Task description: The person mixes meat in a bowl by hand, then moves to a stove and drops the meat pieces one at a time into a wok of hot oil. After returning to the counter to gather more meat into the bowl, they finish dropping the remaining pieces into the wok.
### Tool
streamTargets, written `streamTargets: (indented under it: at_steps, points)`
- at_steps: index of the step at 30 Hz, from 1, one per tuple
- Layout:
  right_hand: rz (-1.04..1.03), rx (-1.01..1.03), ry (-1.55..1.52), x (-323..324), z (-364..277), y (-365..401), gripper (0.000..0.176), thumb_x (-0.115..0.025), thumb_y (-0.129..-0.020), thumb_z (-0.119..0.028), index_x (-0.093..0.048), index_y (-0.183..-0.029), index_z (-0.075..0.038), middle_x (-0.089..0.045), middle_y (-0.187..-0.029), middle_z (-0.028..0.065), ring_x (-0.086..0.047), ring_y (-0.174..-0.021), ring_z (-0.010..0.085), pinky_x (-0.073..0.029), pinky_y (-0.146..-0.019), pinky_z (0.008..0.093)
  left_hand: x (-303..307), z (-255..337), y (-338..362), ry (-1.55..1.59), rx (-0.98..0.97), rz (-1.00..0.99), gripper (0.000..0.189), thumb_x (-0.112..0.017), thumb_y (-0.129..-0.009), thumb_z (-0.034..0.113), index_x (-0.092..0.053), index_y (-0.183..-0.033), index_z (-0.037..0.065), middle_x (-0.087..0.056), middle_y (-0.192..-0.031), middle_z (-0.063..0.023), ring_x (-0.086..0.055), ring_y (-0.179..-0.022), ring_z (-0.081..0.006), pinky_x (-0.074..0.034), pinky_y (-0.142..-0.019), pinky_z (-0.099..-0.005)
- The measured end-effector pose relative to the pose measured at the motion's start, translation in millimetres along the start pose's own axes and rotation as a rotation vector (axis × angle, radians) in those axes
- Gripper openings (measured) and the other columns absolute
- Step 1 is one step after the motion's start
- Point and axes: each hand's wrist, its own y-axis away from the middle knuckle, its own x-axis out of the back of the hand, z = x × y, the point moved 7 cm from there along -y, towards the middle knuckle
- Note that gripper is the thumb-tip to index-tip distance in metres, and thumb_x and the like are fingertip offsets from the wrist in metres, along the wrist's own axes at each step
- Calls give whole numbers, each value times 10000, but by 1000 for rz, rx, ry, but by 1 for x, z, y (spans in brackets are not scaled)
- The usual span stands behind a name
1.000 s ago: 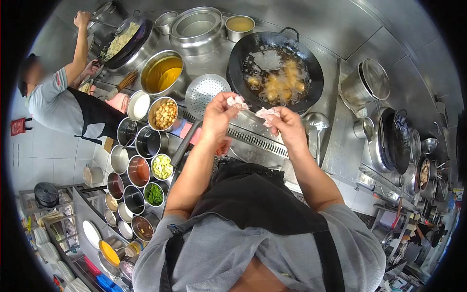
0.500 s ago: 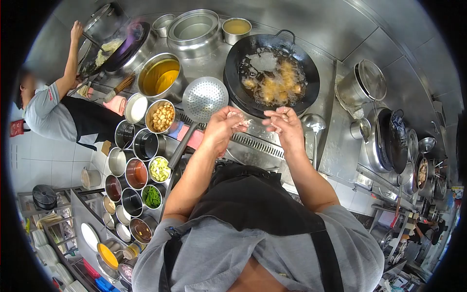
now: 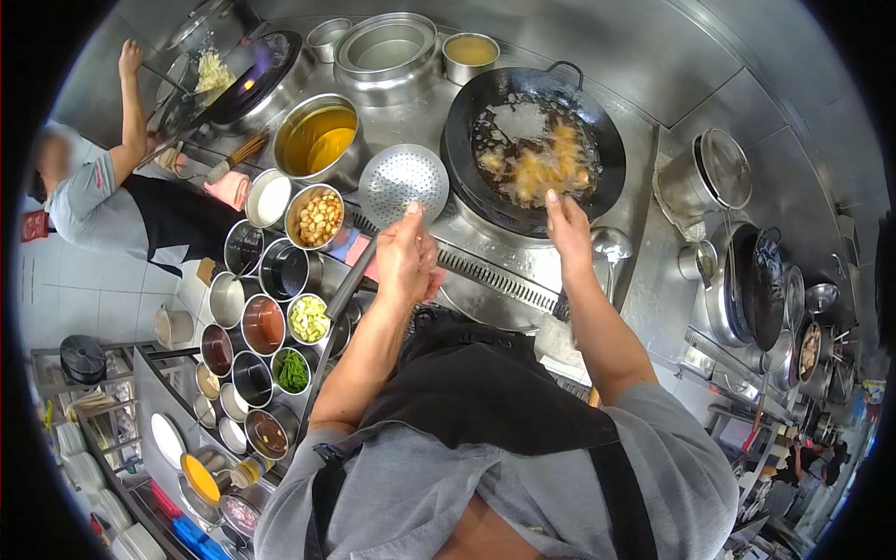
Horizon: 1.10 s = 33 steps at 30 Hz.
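Observation:
My left hand [image 3: 407, 259] is closed, thumb on top, in front of the perforated skimmer [image 3: 403, 179] and above its dark handle. At the near rim of the black wok [image 3: 611, 149], my right hand [image 3: 569, 229] has its thumb up and its fingers drawn together. What either hand holds, if anything, is hidden. In the wok, golden battered pieces [image 3: 551, 168] fry in bubbling dark oil, beside a pale patch of foam [image 3: 520, 121]. A ladle [image 3: 611, 245] lies to the right of my right hand.
To the left stand a pot of yellow oil [image 3: 317, 140], a pot of round golden pieces [image 3: 315, 220], and several metal pots of sauces and chopped greens [image 3: 292, 371]. Another person [image 3: 103, 196] works a second wok. A strainer on a pot [image 3: 714, 168] sits at right.
My hands have moved apart, the left leftward and down, the right slightly right; both have turned thumb-up. White, floury-looking bits on the fingers no longer show. The other person's wok contents are tossed up.

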Motion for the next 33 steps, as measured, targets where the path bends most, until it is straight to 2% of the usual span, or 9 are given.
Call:
streamTargets:
  at_steps: [3,8,11,16,22,24,26,30,33]
  points:
    - [-224,71,-286,-28,-3,-14,296,-600,-883,-198,-563,-1062,35,-631,-756,52,-581,-659,104,-470,-638,271,16,-7,2,-92,-9,10,479,-598,-918,320,-357,-548,134,-305,-452,38,-258,-347,-83,-196,-318,-260]
    - [-318,3,52,-46,-28,-24,402,-632,-820,-109,-559,-1193,25,-672,-803,144,-640,-637,155,-508,-594,280,50,-42,11,-231,240,-3,377,-623,-904,314,-422,-649,120,-390,-495,38,-312,-369,-84,-310,-380,-234]
    - [-223,370,556,-71,-33,-42,334,-674,-791,-164,-640,-1100,-42,-662,-870,212,-666,-803,292,-508,-745,334,55,-45,18,-339,234,-121,186,-622,-876,188,-513,-910,41,-555,-750,-67,-519,-592,-143,-421,-505,-269]
    - [-99,416,286,-59,-58,-36,283,-644,-826,-133,-638,-1085,-18,-674,-914,179,-666,-840,287,-503,-758,346,53,-36,23,-539,135,-262,423,-538,-861,-15,-430,-1270,-24,-620,-1004,-148,-647,-839,-225,-491,-633,-304]
    - [-287,144,-385,-1,-84,78,182,-561,-915,-108,-627,-1036,10,-662,-851,79,-631,-683,134,-465,-568,236,7,4,39,-652,-46,-206,504,-634,-870,63,-421,-1322,3,-651,-1015,-95,-612,-832,-122,-492,-652,-239]
    - [-490,-122,-622,-23,-56,101,356,-574,-933,-311,-605,-1087,8,-653,-870,104,-639,-728,157,-517,-607,270,-8,-12,33,-668,-34,-277,477,-688,-818,69,-506,-1258,36,-663,-1045,-118,-639,-929,-192,-517,-749,-296]
    - [-488,-489,-998,-36,-48,120,416,-570,-925,-381,-598,-1065,10,-646,-878,124,-638,-742,184,-534,-592,294,-71,0,54,-1072,-643,-647,380,-708,-769,62,-604,-1135,62,-651,-1042,-143,-629,-972,-277,-508,-807,-356]
    - [-391,-555,-1053,-15,-29,112,382,-583,-914,-398,-620,-872,-21,-639,-778,112,-625,-656,178,-486,-491,279,-104,-7,54,-1113,-711,-645,292,-725,-728,67,-656,-1012,66,-637,-1039,-148,-597,-1004,-330,-484,-860,-401]
    - [-113,-365,-934,28,-7,86,439,-623,-902,-352,-490,-564,-104,-503,-517,16,-401,-394,99,-263,-384,231,-91,-4,32,-1031,-556,-534,257,-706,-754,36,-658,-1006,54,-622,-1028,-86,-611,-757,-138,-476,-602,-248]
